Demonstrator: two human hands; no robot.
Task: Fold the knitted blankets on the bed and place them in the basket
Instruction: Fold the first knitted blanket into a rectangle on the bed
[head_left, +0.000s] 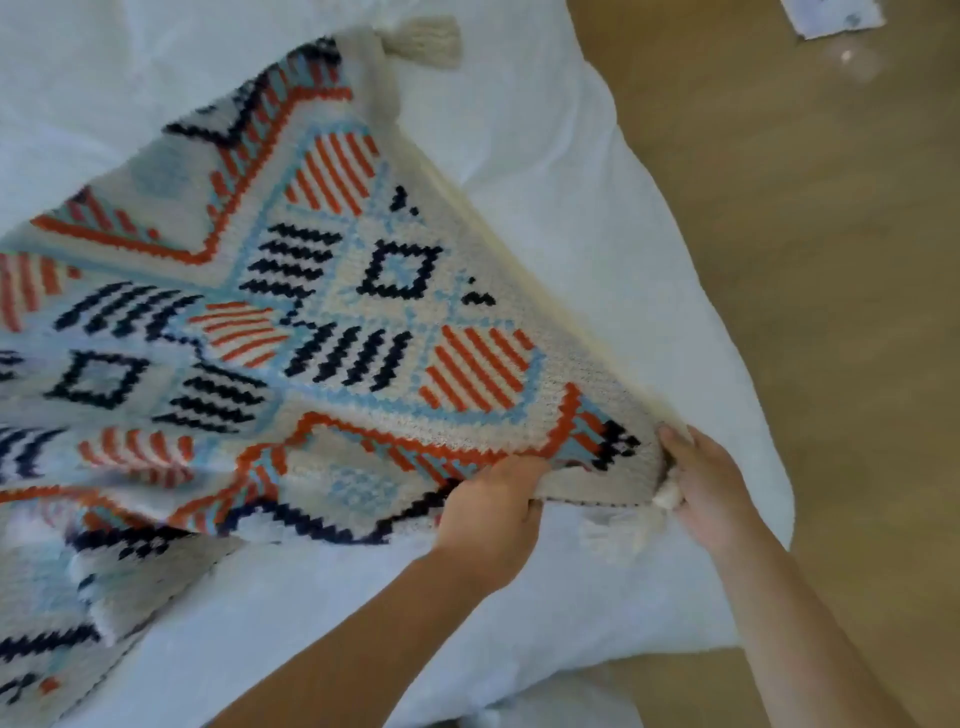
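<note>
A knitted blanket (291, 322) in cream with orange, navy and light blue geometric patterns lies spread over the white bed (597, 218). A cream tassel (426, 39) marks its far corner. My left hand (493, 514) grips the near edge of the blanket, fingers curled under the fabric. My right hand (706, 483) pinches the near right corner, with a cream tassel (667, 493) bunched at its fingers. The two hands are close together at the bed's right side.
The white duvet ends at a corner (769, 519) just right of my hands. Beyond it is a tan wooden floor (831, 260). A white patterned sheet or mat (831, 15) lies on the floor at the top right.
</note>
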